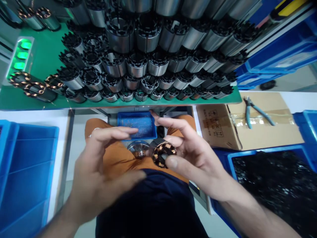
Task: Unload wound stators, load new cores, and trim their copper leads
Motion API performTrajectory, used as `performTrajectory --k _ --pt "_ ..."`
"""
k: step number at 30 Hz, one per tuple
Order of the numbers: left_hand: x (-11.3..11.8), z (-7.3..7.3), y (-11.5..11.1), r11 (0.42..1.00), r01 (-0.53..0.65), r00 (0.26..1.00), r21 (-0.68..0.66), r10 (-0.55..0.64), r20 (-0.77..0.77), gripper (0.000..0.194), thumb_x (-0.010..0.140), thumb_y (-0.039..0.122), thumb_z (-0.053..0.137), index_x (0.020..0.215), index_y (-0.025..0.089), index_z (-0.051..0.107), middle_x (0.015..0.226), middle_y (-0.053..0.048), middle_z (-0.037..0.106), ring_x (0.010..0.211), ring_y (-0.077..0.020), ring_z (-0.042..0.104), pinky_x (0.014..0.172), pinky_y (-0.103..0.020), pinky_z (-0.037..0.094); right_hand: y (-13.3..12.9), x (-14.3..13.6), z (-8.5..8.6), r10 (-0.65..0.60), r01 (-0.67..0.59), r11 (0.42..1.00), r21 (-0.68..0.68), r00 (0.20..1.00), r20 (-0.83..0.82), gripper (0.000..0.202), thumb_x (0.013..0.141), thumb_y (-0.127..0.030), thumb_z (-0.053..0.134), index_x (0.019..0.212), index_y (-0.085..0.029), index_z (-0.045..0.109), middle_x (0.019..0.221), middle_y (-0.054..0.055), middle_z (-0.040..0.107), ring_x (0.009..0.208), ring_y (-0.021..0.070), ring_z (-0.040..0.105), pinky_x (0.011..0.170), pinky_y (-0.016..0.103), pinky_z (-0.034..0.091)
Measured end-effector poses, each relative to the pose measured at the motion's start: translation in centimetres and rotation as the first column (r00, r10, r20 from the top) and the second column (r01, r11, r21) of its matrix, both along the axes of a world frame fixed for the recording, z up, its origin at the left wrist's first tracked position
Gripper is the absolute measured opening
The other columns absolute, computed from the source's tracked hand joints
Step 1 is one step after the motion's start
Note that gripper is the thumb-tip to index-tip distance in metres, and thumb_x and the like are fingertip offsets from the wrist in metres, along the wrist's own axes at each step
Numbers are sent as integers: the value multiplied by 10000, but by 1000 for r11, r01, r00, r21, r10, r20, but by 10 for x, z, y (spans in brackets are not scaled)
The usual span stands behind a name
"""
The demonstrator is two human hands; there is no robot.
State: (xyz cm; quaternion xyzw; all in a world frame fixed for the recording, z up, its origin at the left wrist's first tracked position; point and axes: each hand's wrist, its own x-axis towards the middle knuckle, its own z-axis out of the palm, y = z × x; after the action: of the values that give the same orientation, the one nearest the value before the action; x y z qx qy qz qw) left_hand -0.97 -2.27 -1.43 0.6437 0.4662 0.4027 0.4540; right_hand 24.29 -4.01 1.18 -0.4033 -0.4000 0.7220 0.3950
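Note:
My right hand (195,158) pinches a small motor stator (162,153) with copper windings between thumb and fingers, held over my lap. Just left of it a second metal cylinder (138,149) lies on my orange-clad lap. My left hand (99,172) hovers beside both, fingers spread and curved, holding nothing. Above them a green-topped bench (49,56) carries a stacked pile of several unwound steel stators (146,56) with black end caps.
A small blue tray (137,125) sits under the bench edge. Several wound stators (32,86) lie at the bench's left beside a green-lit panel (21,54). A cardboard box (247,120) with teal pliers (257,111) is at right. Blue bins (24,172) flank me.

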Motion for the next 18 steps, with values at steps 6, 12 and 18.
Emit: performTrajectory --k 6,12,18 --pt "13 23 -3 935 163 966 316 -85 -246 478 1090 455 825 1488 257 650 1405 1 803 1346 -146 758 1307 -236 541 0 -15 5 79 -82 996 38 995 65 620 1070 -289 801 1615 -342 508 1108 12 765 1137 204 776 1049 378 605" --pt "7 16 -10 926 169 956 338 -71 -284 479 1093 434 822 1514 303 635 1346 42 829 1217 -137 815 1078 -175 667 -1 -10 3 138 -141 988 56 989 51 622 1086 -278 771 1643 -314 497 1210 34 806 1133 210 788 999 383 619" --pt "10 15 -14 936 137 965 323 -53 -256 560 1092 394 823 1598 326 592 1421 41 800 1188 -178 830 1050 -253 719 10 -14 7 -150 13 916 401 937 314 279 907 -231 977 1150 -284 852 1030 13 791 929 185 710 838 350 600"
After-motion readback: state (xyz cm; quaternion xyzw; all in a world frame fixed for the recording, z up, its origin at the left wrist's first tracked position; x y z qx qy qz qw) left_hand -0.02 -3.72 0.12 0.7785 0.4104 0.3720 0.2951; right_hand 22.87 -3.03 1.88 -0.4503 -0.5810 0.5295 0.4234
